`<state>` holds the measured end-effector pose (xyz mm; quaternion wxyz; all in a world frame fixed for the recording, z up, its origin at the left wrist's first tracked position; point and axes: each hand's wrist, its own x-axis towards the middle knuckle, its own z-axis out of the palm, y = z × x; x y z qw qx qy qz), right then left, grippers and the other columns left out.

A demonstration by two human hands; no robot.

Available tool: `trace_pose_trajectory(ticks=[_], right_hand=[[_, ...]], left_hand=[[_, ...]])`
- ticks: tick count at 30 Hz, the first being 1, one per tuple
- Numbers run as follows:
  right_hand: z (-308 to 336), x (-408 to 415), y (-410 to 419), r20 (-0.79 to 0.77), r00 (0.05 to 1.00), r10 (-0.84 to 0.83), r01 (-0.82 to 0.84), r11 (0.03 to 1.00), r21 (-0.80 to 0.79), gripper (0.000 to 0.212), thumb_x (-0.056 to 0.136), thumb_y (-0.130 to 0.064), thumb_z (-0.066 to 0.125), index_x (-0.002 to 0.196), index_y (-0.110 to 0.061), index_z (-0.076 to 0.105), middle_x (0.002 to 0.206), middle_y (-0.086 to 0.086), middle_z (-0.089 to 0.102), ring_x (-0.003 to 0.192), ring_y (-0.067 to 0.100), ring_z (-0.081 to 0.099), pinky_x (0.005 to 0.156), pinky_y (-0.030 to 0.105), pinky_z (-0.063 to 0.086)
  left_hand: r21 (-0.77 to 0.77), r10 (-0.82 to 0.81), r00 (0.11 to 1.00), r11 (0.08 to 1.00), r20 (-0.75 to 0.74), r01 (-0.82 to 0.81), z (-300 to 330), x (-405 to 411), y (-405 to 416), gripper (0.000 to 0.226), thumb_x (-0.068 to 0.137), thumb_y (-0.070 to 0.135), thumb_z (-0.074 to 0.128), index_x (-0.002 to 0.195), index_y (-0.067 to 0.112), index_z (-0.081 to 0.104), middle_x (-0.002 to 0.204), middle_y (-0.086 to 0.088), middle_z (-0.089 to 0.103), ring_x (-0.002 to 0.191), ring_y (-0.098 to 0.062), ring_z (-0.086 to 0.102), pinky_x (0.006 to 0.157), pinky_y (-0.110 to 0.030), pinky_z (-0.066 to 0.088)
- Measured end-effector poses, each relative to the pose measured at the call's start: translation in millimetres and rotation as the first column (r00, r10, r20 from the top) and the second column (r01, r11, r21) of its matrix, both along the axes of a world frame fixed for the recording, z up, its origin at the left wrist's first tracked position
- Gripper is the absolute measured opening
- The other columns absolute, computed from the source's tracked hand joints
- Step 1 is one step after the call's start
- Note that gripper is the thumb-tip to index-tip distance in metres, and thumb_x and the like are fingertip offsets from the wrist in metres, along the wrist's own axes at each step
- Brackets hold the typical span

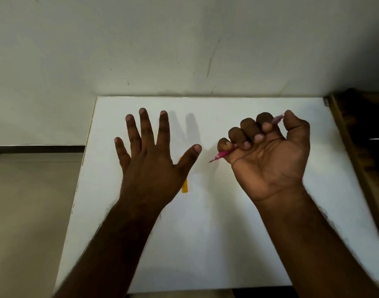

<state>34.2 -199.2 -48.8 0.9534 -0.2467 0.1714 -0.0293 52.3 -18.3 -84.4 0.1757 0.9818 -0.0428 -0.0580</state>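
— Where's the pink pen?
— In the right hand, palm up, fingers curled round it, above the white board. It lies diagonally, tip down-left and back end by the thumb. Any print is too blurred to read.
— And the left hand?
— Fingers spread, holding nothing, partly covering an orange strip. A wooden frame borders the board's right edge.

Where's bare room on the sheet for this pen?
Bare: the white sheet nearside of the left hand and right hand, and its far strip along the wall. Crowded: mid-sheet, where an orange strip lies partly under the left hand, beside the gripped pink pen.
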Motion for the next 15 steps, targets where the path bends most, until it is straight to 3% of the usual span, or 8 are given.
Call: trace_pose_trajectory(ticks=[15], right_hand=[[0.5,1.2,-1.5,-0.005,0.999,-0.034,0.034,0.999,-0.02,0.034,0.087,-0.045,0.041,0.066,-0.018,0.04,0.061,-0.003,0.029,0.059,0.019,0.022,0.062,0.035,0.032]], left_hand=[[-0.031,0.003,1.0,1.0,0.002,-0.003,0.0,0.6,0.6,0.095,0.085,0.087,0.018,0.159,0.035,-0.01,0.168,-0.002,-0.021,0.151,-0.023,-0.029,0.12,-0.058,-0.01]])
